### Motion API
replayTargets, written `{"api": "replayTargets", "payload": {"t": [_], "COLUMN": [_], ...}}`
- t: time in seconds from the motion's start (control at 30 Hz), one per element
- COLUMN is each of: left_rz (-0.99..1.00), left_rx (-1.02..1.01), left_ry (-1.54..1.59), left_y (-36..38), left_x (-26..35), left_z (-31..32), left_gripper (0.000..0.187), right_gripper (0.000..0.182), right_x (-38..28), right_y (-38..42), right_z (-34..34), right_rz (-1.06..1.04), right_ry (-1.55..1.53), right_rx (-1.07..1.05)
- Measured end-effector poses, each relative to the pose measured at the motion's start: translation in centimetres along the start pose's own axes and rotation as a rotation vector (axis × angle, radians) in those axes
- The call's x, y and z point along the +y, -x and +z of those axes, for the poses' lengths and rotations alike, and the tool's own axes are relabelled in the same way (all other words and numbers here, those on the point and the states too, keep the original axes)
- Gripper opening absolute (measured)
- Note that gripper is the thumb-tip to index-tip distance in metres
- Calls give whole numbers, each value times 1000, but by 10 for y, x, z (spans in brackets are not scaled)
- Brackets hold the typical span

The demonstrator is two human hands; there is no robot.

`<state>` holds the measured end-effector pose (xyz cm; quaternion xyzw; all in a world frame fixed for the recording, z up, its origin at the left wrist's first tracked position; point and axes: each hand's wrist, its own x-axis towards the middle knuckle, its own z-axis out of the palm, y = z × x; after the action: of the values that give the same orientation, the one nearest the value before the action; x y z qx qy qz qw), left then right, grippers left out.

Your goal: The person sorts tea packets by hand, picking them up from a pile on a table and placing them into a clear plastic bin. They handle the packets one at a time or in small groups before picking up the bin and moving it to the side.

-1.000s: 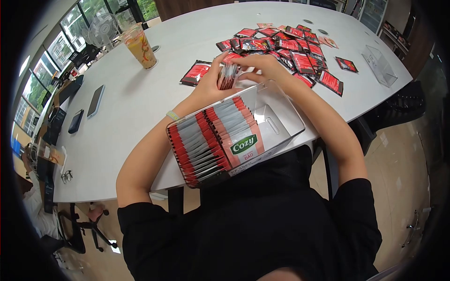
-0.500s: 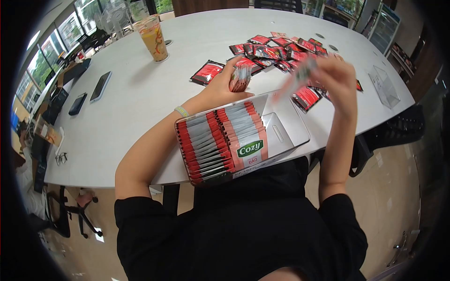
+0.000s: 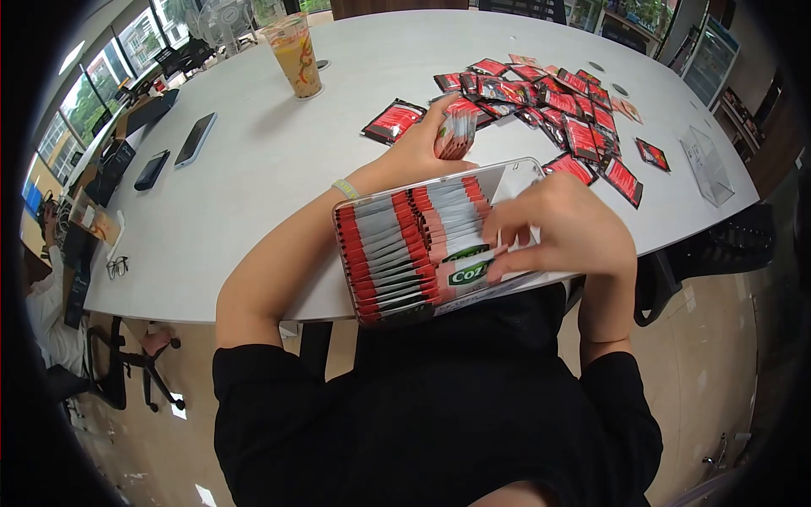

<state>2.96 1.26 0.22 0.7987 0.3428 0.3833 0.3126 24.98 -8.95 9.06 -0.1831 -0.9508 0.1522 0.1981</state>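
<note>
A clear box [image 3: 348, 262] full of upright red and silver sachets rests tilted at the table's near edge, against the black shirt. My left hand [image 3: 414, 156] lies beyond the box's far side, its fingers wrapped round a small stack of sachets [image 3: 456, 133]. Over the box's right part, my right hand [image 3: 562, 228] pinches a pink sachet marked Cozy [image 3: 469, 269] at the front of the right row. Past both hands, a loose pile of red and black sachets [image 3: 583, 135] is spread on the white table.
A cup of orange drink [image 3: 296, 59] stands at the back left. Two phones [image 3: 196, 139] and a pair of glasses [image 3: 117, 267] lie on the left. At the right is a clear plastic holder [image 3: 708, 166]. A person [image 3: 51, 296] sits at the far left.
My right hand has come down from above the sachet pile into the box with a sachet. My left hand still holds its stack. The whole view has shifted slightly.
</note>
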Motion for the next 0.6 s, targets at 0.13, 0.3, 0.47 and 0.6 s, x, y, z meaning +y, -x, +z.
{"api": "replayTargets", "payload": {"t": [0.13, 0.3, 0.47, 0.6], "left_rz": [12, -39, -143, -47], "left_rx": [5, 57, -28, -76], "left_ry": [-1, 140, 262, 183], "left_y": [1, 1, 1, 1], "left_x": [-1, 8, 3, 5], "left_z": [0, -3, -5, -5], "left_gripper": [97, 87, 69, 61], "right_gripper": [23, 47, 44, 37], "right_x": [45, 116, 143, 144], "right_y": [-21, -55, -65, -58], "right_z": [-32, -3, 28, 19], "right_rz": [178, 88, 190, 212], "right_ry": [-135, 7, -30, -101], "right_rx": [70, 302, 265, 279]}}
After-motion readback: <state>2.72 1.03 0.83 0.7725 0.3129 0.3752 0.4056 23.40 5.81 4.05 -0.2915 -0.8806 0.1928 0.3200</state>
